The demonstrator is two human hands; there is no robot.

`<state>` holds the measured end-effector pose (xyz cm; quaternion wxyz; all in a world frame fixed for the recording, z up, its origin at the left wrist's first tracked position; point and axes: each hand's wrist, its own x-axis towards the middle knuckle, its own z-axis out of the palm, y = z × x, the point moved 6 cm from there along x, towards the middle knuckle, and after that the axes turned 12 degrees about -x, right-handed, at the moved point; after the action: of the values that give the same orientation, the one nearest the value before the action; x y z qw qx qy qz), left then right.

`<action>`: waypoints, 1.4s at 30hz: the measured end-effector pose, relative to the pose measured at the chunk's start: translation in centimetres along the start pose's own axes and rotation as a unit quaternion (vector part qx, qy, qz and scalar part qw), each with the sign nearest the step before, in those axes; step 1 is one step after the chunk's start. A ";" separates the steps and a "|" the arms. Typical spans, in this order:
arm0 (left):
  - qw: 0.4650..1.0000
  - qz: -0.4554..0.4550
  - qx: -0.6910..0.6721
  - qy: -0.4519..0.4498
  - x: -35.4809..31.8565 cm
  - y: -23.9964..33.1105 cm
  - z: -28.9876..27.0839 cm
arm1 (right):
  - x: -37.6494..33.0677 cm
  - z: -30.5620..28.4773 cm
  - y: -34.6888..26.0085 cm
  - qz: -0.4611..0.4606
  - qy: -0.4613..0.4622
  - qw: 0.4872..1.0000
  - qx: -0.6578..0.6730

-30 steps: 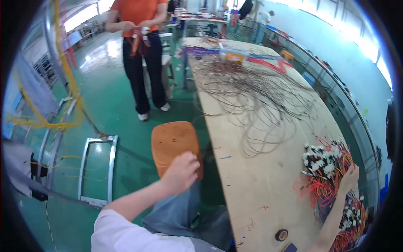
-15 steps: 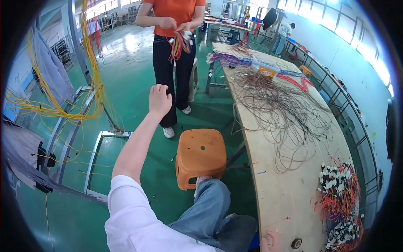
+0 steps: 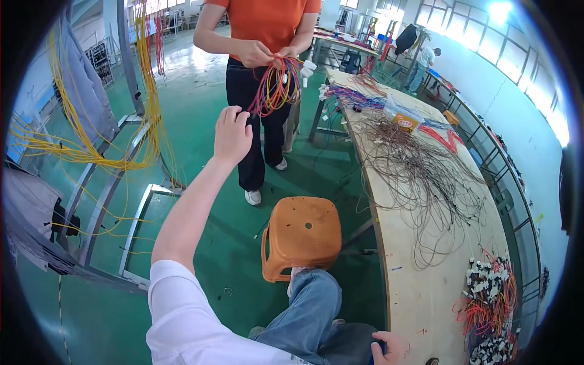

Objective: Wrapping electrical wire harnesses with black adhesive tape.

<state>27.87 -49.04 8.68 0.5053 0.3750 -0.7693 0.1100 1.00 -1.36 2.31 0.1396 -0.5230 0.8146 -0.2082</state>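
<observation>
My left hand (image 3: 233, 135) reaches forward at the end of an outstretched arm, its fingers bent and its thumb apart, with nothing visible in it. Just beyond it hangs a looped bundle of red and yellow wires (image 3: 278, 91) with white connectors, held in both hands by a person in an orange top (image 3: 264, 24). Whether my fingertips touch the wires cannot be made out. At the lower edge, my right hand (image 3: 390, 348) is by the near edge of the wooden table (image 3: 413, 310), thumb and forefinger apart; its other fingers are partly hidden.
An orange stool (image 3: 306, 234) stands before my legs. Brown wires (image 3: 426, 176), a clear plastic box (image 3: 403, 112) and a heap of connectored wires (image 3: 490, 298) lie on the table. Yellow wires (image 3: 146, 121) hang from a metal frame (image 3: 131, 61) at left. Another person (image 3: 420, 70) stands far back.
The person in orange has come closer, with the wire bundle now hanging beside my left hand. My right hand has shifted slightly at the table edge, and the view has shifted a little.
</observation>
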 end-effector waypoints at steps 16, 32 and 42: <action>0.995 0.089 0.041 0.000 1.1 2.0 -1.5 | -0.2 1.2 -1.4 -0.038 0.027 0.998 0.051; 0.995 0.095 0.042 -0.013 0.0 2.0 -3.2 | -1.3 1.0 -1.2 -0.046 0.023 0.997 0.058; 0.992 0.109 0.055 -0.010 0.7 3.4 -4.2 | -1.6 0.7 -1.8 -0.040 0.005 0.998 0.052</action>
<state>28.30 -44.74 11.91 0.4609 0.3178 -0.8034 0.2029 3.43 -0.68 2.62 0.1545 -0.5459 0.7819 -0.2582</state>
